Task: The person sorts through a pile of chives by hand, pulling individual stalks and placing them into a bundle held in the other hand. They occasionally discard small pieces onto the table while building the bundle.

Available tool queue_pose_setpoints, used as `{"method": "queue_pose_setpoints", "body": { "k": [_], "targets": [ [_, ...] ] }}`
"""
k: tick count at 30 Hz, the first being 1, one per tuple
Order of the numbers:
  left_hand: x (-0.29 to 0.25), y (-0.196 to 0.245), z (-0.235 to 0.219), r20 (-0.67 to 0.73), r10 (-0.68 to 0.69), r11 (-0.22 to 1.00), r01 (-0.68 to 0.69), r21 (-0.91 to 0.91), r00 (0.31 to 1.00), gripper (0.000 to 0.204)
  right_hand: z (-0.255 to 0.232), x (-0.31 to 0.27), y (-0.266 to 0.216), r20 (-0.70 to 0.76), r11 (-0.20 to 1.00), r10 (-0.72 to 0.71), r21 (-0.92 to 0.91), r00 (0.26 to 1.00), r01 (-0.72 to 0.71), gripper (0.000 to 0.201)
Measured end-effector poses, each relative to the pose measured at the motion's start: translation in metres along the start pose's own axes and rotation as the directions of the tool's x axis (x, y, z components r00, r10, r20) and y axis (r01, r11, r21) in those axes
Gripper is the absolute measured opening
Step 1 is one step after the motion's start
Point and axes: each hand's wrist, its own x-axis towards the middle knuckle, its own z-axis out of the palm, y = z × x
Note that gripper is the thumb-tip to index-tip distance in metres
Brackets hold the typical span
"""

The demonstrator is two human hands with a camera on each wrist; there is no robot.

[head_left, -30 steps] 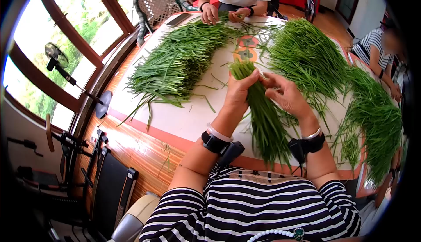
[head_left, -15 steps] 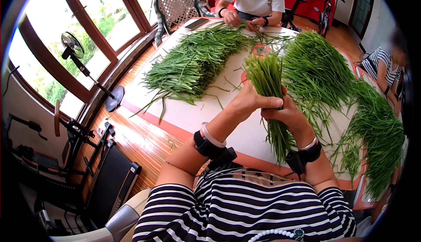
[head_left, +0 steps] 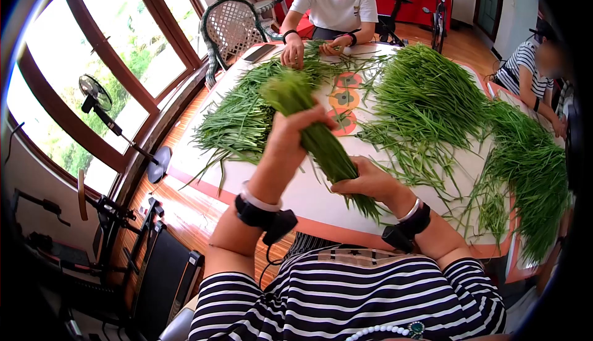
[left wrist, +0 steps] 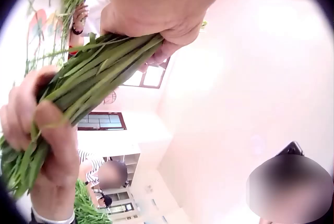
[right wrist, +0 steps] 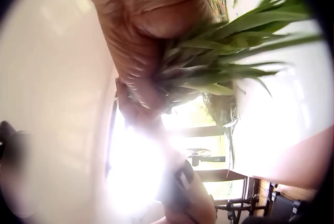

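A thick bunch of green chives [head_left: 330, 155] is held slanting over the table, its cut ends up to the left and blurred. My left hand [head_left: 290, 134] grips it near those upper ends. Lower down, toward the leaf tips, my right hand [head_left: 374, 180] wraps round the same bunch. From the left wrist view, the chives [left wrist: 104, 72] run between both hands, thumb and fingers of the right hand [left wrist: 52, 135] curled about them. Leaf tips [right wrist: 250, 51] fan out past the right palm in the right wrist view.
Chive piles lie on the white table [head_left: 247, 171]: one at left [head_left: 228, 125], one at right [head_left: 426, 94], another along the right edge [head_left: 525, 162]. Loose stalks [head_left: 494, 211] are scattered nearby. A person in white [head_left: 336, 7] sits opposite; another person [head_left: 525, 69] is at right.
The bunch stood upright with both hands together half a second ago. It has since moved left and tilted, and my right hand has slid down toward the leaf tips.
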Motion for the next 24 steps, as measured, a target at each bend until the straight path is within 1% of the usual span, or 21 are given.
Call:
{"method": "queue_pose_setpoints", "body": {
  "k": [1, 2, 3, 4, 5, 6, 7, 8, 9, 10, 11, 12, 13, 14, 15, 17, 18, 19, 21, 23, 24],
  "targets": [
    [0.003, 0.009, -0.007, -0.030, 0.013, 1.000, -0.013, -0.020, 0.999, 0.024, 0.001, -0.001, -0.001, 0.024, 1.000, 0.013, -0.005, 1.000, -0.013, 0.017],
    [0.007, 0.020, -0.019, -0.018, 0.009, 1.000, -0.009, 0.001, 1.000, 0.021, -0.003, 0.000, 0.005, 0.073, 0.999, 0.043, 0.017, 0.996, -0.045, 0.015],
    [0.009, 0.031, -0.029, -0.059, 0.021, 1.000, -0.021, 0.005, 0.998, 0.016, -0.007, 0.002, 0.012, 0.128, 0.996, 0.076, 0.041, 0.989, -0.082, 0.013],
    [0.007, 0.048, -0.036, -0.083, 0.000, 1.000, 0.001, 0.006, 0.997, 0.014, -0.005, 0.001, 0.014, 0.123, 0.997, 0.054, 0.051, 0.991, -0.060, 0.011],
    [0.007, 0.061, -0.046, -0.097, 0.103, 0.995, -0.101, 0.025, 0.990, 0.016, -0.008, 0.004, 0.022, 0.123, 0.997, 0.073, -0.007, 0.990, -0.073, 0.013],
    [0.009, 0.079, -0.061, -0.131, 0.159, 0.984, -0.146, 0.104, 0.979, 0.016, -0.011, 0.007, 0.032, 0.145, 0.996, 0.083, -0.057, 0.986, -0.075, 0.013],
    [0.013, 0.094, -0.078, -0.117, 0.207, 0.978, -0.203, 0.045, 0.971, 0.017, -0.013, 0.010, 0.040, 0.167, 0.991, 0.092, -0.107, 0.982, -0.074, 0.013],
    [0.009, 0.115, -0.085, -0.200, 0.242, 0.965, -0.213, 0.156, 0.949, 0.019, -0.010, 0.012, 0.046, 0.161, 0.987, 0.100, -0.141, 0.982, -0.077, 0.012],
    [0.015, 0.133, -0.105, -0.173, 0.298, 0.950, -0.274, 0.149, 0.939, 0.021, -0.007, 0.013, 0.051, 0.154, 0.981, 0.107, -0.177, 0.982, -0.079, 0.012],
    [0.014, 0.152, -0.105, -0.237, 0.358, 0.921, -0.300, 0.249, 0.903, 0.022, -0.003, 0.012, 0.050, 0.135, 0.968, 0.120, -0.237, 0.984, -0.085, 0.011],
    [0.010, 0.167, -0.101, -0.333, 0.408, 0.876, -0.262, 0.405, 0.850, 0.015, -0.001, 0.012, 0.049, 0.132, 0.960, 0.104, -0.273, 0.986, -0.065, 0.011],
    [0.012, 0.178, -0.099, -0.357, 0.517, 0.804, -0.299, 0.514, 0.778, 0.011, 0.001, 0.011, 0.048, 0.128, 0.950, 0.090, -0.310, 0.988, -0.047, 0.010],
    [0.016, 0.189, -0.110, -0.257, 0.571, 0.714, -0.317, 0.624, 0.780, 0.013, 0.003, 0.011, 0.047, 0.124, 0.937, 0.076, -0.348, 0.989, -0.028, 0.010],
    [0.028, 0.196, -0.122, -0.097, 0.698, 0.457, -0.338, 0.823, 0.709, 0.016, 0.003, 0.011, 0.047, 0.118, 0.920, 0.056, -0.392, 0.991, -0.005, 0.009],
    [0.042, 0.199, -0.133, 0.098, 0.763, 0.152, -0.324, 0.934, 0.639, 0.019, 0.003, 0.012, 0.050, 0.118, 0.916, 0.046, -0.402, 0.992, 0.005, 0.010],
    [0.059, 0.192, -0.139, 0.237, 0.702, -0.158, -0.178, 0.971, 0.671, 0.024, 0.003, 0.012, 0.055, 0.114, 0.904, 0.029, -0.427, 0.993, 0.023, 0.012],
    [0.082, 0.185, -0.163, 0.318, 0.659, -0.232, -0.218, 0.948, 0.681, 0.028, 0.003, 0.012, 0.055, 0.122, 0.899, 0.019, -0.437, 0.992, 0.036, 0.011],
    [0.092, 0.173, -0.167, 0.374, 0.596, -0.369, -0.171, 0.913, 0.710, 0.033, 0.004, 0.011, 0.055, 0.128, 0.893, 0.010, -0.447, 0.992, 0.049, 0.011],
    [0.125, 0.145, -0.195, 0.351, 0.449, -0.488, -0.104, 0.867, 0.822, 0.034, 0.004, 0.012, 0.054, 0.136, 0.888, -0.002, -0.455, 0.991, 0.064, 0.011],
    [0.127, 0.115, -0.187, 0.347, 0.307, -0.583, -0.113, 0.804, 0.886, 0.035, 0.002, 0.013, 0.055, 0.142, 0.888, -0.001, -0.455, 0.990, 0.066, 0.011],
    [0.133, 0.100, -0.195, 0.257, 0.266, -0.521, -0.086, 0.849, 0.929, 0.037, 0.001, 0.014, 0.057, 0.152, 0.888, -0.025, -0.451, 0.988, 0.092, 0.012]
  ]
}}
